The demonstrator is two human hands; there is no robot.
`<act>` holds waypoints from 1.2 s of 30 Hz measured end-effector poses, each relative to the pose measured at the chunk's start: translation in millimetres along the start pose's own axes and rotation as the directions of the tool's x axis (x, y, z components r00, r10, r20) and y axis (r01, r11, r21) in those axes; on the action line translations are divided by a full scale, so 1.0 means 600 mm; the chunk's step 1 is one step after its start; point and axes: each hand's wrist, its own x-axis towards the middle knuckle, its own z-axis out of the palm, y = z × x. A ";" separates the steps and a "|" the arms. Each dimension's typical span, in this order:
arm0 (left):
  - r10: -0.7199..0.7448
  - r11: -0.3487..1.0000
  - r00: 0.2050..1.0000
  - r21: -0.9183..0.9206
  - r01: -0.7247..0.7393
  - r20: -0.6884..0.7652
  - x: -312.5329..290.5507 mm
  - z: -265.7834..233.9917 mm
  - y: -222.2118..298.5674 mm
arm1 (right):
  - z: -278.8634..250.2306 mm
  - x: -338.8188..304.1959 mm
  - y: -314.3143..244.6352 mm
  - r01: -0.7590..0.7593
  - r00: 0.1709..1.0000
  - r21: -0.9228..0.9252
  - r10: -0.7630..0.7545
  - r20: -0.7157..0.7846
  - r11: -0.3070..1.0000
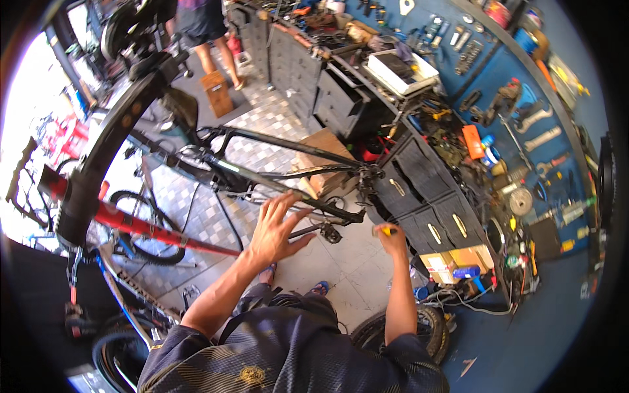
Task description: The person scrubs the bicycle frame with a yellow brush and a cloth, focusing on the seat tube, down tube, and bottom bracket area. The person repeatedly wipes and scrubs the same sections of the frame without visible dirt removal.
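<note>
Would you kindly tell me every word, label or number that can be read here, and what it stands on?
No text reads clearly:
White label on the cardboard box: too blurred.
Gold emblem on the dark shirt: too small to make out any lettering.

I log the bike frame point(288, 146) as mostly black, pale patch on one tube. Small item point(386, 230) in the right hand point(394, 243): yellow showing. Red stand tube point(147, 228). Far floor tiles point(262, 114): white, grey, tan check; plain pale grey nearer. Drawers point(436, 177) charcoal, handles point(460, 226) pale yellow. I mark the tool wall point(510, 71) blue, tray point(420, 81) white, crate point(216, 93) orange-brown. Shirt point(308, 347) dark, fine-lined, gold emblem point(252, 374).
</note>
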 end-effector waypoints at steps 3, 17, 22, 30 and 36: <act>-0.292 0.956 0.956 -0.033 0.292 -0.005 -0.155 0.032 0.025 | 0.026 -0.085 0.089 -0.108 0.992 -0.060 0.112 0.058 0.992; -0.783 0.536 0.524 0.066 0.842 -0.336 -0.406 -0.051 -0.010 | 0.173 -0.116 0.103 -0.328 0.855 0.178 0.212 0.474 0.928; -0.733 0.619 0.290 -0.428 0.658 -0.615 -0.327 -0.219 -0.093 | 0.162 -0.067 0.053 -0.354 0.841 0.127 0.256 0.477 0.927; -0.626 0.710 0.230 -0.423 0.563 -0.745 -0.186 -0.307 -0.173 | 0.109 0.018 0.028 -0.729 0.533 0.363 0.150 0.833 0.580; -0.547 0.668 0.043 -0.405 0.624 -0.836 -0.157 -0.296 -0.192 | 0.181 0.135 0.040 0.395 0.713 -0.026 -0.289 0.638 0.918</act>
